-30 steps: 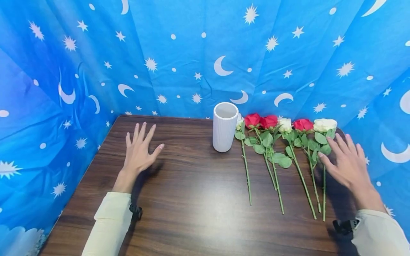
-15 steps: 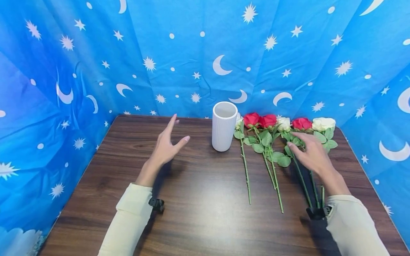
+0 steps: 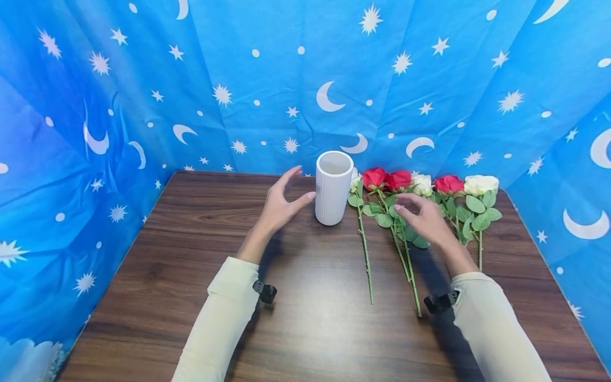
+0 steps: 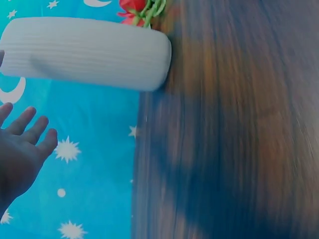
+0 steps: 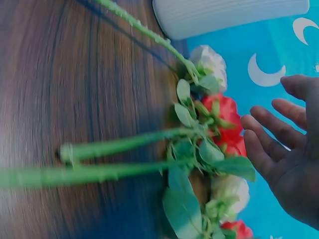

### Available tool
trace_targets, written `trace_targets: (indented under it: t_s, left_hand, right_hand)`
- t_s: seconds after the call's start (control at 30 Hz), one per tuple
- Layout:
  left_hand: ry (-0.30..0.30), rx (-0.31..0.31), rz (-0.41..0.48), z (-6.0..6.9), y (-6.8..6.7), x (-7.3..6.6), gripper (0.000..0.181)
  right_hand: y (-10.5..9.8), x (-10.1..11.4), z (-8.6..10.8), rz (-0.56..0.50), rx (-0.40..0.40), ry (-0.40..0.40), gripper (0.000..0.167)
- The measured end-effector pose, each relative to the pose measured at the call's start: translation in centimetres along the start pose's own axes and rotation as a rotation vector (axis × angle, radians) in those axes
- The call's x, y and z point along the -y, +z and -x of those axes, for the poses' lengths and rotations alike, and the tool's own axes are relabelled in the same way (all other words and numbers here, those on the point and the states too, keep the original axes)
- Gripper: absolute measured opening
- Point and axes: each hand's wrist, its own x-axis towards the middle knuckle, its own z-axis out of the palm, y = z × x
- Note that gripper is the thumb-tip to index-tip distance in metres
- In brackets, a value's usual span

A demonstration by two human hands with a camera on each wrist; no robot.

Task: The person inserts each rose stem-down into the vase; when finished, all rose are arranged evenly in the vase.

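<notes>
A white ribbed vase (image 3: 332, 191) stands upright near the table's back edge. Just left of it is my left hand (image 3: 279, 207), fingers extended and thumb spread toward the vase; the left wrist view shows the fingers (image 4: 35, 132) apart from the vase wall. My right hand (image 3: 427, 220) hovers over the flowers with loosely bent fingers, holding nothing. Beneath and around it lie artificial roses: red ones (image 3: 374, 178) and white ones (image 3: 481, 185), with green stems (image 3: 365, 254) pointing toward me. The white rose (image 5: 209, 64) closest to the vase is partly hidden behind it in the head view.
The dark wood-grain table (image 3: 315, 329) reaches back to a blue cloth (image 3: 267, 69) printed with moons and stars, which hangs behind and at both sides. Black wrist cameras (image 3: 264, 291) sit at the cuffs of both cream sleeves (image 3: 219, 318).
My left hand has moved right, from the table's left part to beside the vase. My right hand has swept left across the roses toward the vase. Vase and roses stay put.
</notes>
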Motion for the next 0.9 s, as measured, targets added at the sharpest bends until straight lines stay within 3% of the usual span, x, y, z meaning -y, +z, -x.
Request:
trace_targets:
  t_s: [0.2,0.4,0.53,0.73,0.9]
  left_hand:
    - [0.004,0.009,0.117,-1.8,1.7,-1.0,0.086]
    - [0.016,0.032,0.119,-3.1,2.9,-1.8,0.094]
    - [0.007,0.049,0.137,-3.6,3.4,-2.2,0.096]
    - [0.001,0.022,0.168,-4.5,4.0,-2.5,0.095]
    - [-0.005,0.016,0.152,-4.9,4.5,-3.0,0.094]
  right_hand:
    - [1.5,0.3,-1.3,-0.114,0.073,0.087,0.048]
    - [3.0,0.8,-2.6,-0.314,0.160,0.209,0.053]
    - [4.5,1.2,-3.4,-0.426,0.161,0.291,0.052]
    - [6.0,1.8,-4.6,-0.483,0.106,0.388,0.049]
    - [6.6,1.9,-5.1,-0.548,0.157,0.474,0.050]
